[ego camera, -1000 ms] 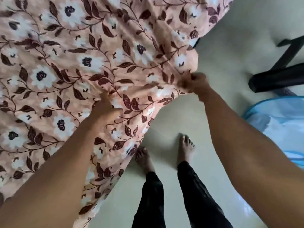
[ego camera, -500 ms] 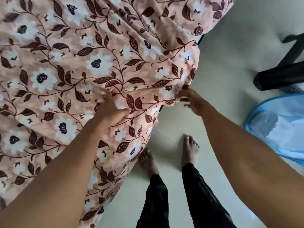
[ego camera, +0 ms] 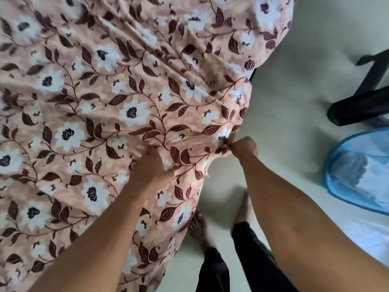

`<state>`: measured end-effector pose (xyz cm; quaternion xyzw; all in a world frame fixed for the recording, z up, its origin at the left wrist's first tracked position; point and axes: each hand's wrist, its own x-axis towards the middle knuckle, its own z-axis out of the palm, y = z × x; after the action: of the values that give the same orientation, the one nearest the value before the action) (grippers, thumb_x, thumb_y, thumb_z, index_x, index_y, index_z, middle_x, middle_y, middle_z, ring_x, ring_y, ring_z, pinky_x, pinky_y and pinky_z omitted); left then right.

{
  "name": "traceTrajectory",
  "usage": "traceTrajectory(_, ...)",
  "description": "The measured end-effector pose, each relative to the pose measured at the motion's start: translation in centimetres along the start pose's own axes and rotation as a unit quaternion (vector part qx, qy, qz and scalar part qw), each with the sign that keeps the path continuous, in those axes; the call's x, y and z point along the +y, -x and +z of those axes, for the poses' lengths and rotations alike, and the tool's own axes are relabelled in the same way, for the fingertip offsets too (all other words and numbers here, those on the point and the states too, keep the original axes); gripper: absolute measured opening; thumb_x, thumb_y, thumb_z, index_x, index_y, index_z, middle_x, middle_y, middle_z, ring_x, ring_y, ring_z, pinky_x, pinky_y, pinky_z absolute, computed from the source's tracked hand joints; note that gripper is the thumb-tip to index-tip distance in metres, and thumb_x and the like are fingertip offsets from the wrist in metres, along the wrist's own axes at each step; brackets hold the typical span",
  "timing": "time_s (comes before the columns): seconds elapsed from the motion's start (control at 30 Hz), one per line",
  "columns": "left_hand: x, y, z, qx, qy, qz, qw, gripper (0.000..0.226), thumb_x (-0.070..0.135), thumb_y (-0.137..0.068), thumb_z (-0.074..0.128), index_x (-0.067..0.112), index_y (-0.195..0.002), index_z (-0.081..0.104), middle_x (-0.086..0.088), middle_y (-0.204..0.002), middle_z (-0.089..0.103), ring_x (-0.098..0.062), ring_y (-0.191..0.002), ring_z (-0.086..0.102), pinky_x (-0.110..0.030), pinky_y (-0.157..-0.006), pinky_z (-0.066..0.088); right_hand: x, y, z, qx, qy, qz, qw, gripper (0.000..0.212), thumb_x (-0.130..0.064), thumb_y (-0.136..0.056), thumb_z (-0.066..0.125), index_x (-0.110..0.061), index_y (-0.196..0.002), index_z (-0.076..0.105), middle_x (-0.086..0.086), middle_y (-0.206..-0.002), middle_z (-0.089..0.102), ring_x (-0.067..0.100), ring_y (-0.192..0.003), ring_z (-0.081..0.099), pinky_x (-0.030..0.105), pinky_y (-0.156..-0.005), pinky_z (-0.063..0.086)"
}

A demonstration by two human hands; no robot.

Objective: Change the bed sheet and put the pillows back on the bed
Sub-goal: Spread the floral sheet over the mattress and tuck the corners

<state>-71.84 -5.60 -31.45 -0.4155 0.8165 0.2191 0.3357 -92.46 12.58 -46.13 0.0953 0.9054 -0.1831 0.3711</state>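
Observation:
A peach bed sheet (ego camera: 105,102) printed with white flowers and dark leaves covers the bed and hangs over its near edge. My left hand (ego camera: 150,168) grips a fold of the sheet on the overhanging part, fingers buried in the cloth. My right hand (ego camera: 244,147) pinches the sheet's hem at the corner, where the fabric bunches toward it. No pillows are in view.
Pale floor (ego camera: 294,102) lies to the right of the bed. A black chair base (ego camera: 362,104) stands at the right, with a blue mesh laundry basket (ego camera: 357,171) below it. My bare feet (ego camera: 210,228) stand close to the bed's edge.
Both hands have dropped lower along the sheet's edge. The right hand, loosely on the hem before, now pinches it tightly, and the corner fabric has gathered toward it.

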Motion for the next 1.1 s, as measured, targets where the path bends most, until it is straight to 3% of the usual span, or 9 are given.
traceTrajectory(0.07, 1.3, 0.7, -1.1, 0.028, -0.091, 0.033, 0.995, 0.046, 0.042, -0.093, 0.065, 0.007, -0.121, 0.054, -0.002, -0.086, 0.062, -0.017, -0.071, 0.064, -0.031, -0.061, 0.055, 1.0, 0.2, -2.2, -0.028, -0.008, 0.008, 1.000, 0.064, -0.061, -0.074, 0.067, -0.008, -0.110, 0.071, 0.015, -0.115, 0.073, 0.034, -0.104, 0.071, 0.033, -0.081, 0.056)
traceTrajectory(0.17, 3.4, 1.1, -2.9, -0.051, -0.033, 0.046, 0.997, 0.025, 0.033, -0.097, 0.060, 0.011, -0.086, 0.056, 0.002, -0.070, 0.054, -0.012, -0.055, 0.049, -0.026, -0.052, 0.044, 1.3, 0.9, -6.2, -0.052, -0.001, -0.028, 0.998, 0.039, -0.029, -0.082, 0.071, -0.014, -0.118, 0.072, 0.007, -0.125, 0.070, 0.031, -0.113, 0.067, 0.033, -0.092, 0.055)
traceTrajectory(0.3, 6.5, 1.8, -4.2, -0.082, -0.013, 0.062, 0.995, 0.017, 0.023, -0.095, 0.058, 0.010, -0.105, 0.063, 0.002, -0.078, 0.061, -0.009, -0.057, 0.055, -0.025, -0.050, 0.048, 0.7, 1.1, -10.1, -0.094, -0.017, -0.028, 0.995, 0.025, -0.024, -0.077, 0.072, -0.009, -0.097, 0.079, 0.015, -0.105, 0.076, 0.034, -0.103, 0.071, 0.036, -0.084, 0.058)
traceTrajectory(0.47, 13.6, -0.2, -9.4, -0.011, 0.014, 0.120, 0.993, 0.028, 0.026, -0.090, 0.056, 0.013, -0.113, 0.067, -0.006, -0.110, 0.071, -0.023, -0.097, 0.068, -0.036, -0.083, 0.057, -5.5, 0.5, -17.2, -0.118, -0.154, -0.050, 0.980, 0.006, -0.015, -0.076, 0.071, -0.014, -0.073, 0.076, 0.013, -0.085, 0.079, 0.029, -0.079, 0.074, 0.021, -0.051, 0.039)
traceTrajectory(0.63, 19.5, -5.5, -13.1, 0.084, 0.064, 0.195, 0.975, 0.031, 0.021, -0.097, 0.058, 0.018, -0.127, 0.065, -0.009, -0.123, 0.068, -0.024, -0.105, 0.066, -0.032, -0.083, 0.051, -10.9, -4.0, -18.6, -0.083, -0.259, -0.036, 0.962, 0.028, -0.037, -0.083, 0.075, -0.010, -0.088, 0.071, 0.010, -0.090, 0.079, 0.021, -0.070, 0.068, 0.022, -0.053, 0.040)
traceTrajectory(0.73, 20.2, -10.1, -13.7, 0.127, 0.096, 0.231, 0.960, 0.023, 0.012, -0.094, 0.058, 0.025, -0.108, 0.069, 0.000, -0.112, 0.071, -0.013, -0.093, 0.067, -0.028, -0.073, 0.052, -13.2, -8.0, -17.3, -0.106, -0.287, -0.005, 0.952, 0.055, -0.056, -0.074, 0.080, -0.006, -0.096, 0.072, 0.008, -0.086, 0.078, 0.020, -0.068, 0.065, 0.025, -0.059, 0.044)
traceTrajectory(0.87, 19.4, -14.0, -14.9, 0.179, 0.069, 0.269, 0.944, 0.016, 0.013, -0.092, 0.061, 0.028, -0.098, 0.065, 0.005, -0.095, 0.070, -0.010, -0.088, 0.067, -0.034, -0.070, 0.060, -15.8, -11.2, -18.9, -0.132, -0.263, -0.076, 0.953, 0.045, -0.029, -0.080, 0.086, 0.005, -0.105, 0.071, 0.010, -0.081, 0.073, 0.012, -0.058, 0.061, 0.016, -0.041, 0.041)
traceTrajectory(0.97, 19.1, -15.6, -16.3, 0.254, 0.044, 0.263, 0.930, 0.031, 0.006, -0.086, 0.064, 0.009, -0.117, 0.067, -0.014, -0.109, 0.068, -0.030, -0.104, 0.063, -0.041, -0.081, 0.058, -18.4, -14.4, -23.7, -0.049, -0.296, -0.052, 0.952, 0.020, -0.015, -0.077, 0.083, -0.009, -0.072, 0.065, -0.001, -0.052, 0.062, 0.009, -0.040, 0.053, 0.021, -0.039, 0.042)
traceTrajectory(1.1, 20.1, -19.6, -18.4, 0.248, -0.014, 0.257, 0.934, 0.043, 0.005, -0.085, 0.067, 0.003, -0.128, 0.063, -0.024, -0.131, 0.058, -0.039, -0.124, 0.053, -0.047, -0.099, 0.053, -21.0, -21.3, -27.7, 0.135, -0.307, -0.012, 0.942, 0.033, -0.046, -0.071, 0.072, -0.016, -0.068, 0.059, 0.000, -0.071, 0.063, 0.019, -0.069, 0.061, 0.049, -0.068, 0.060)
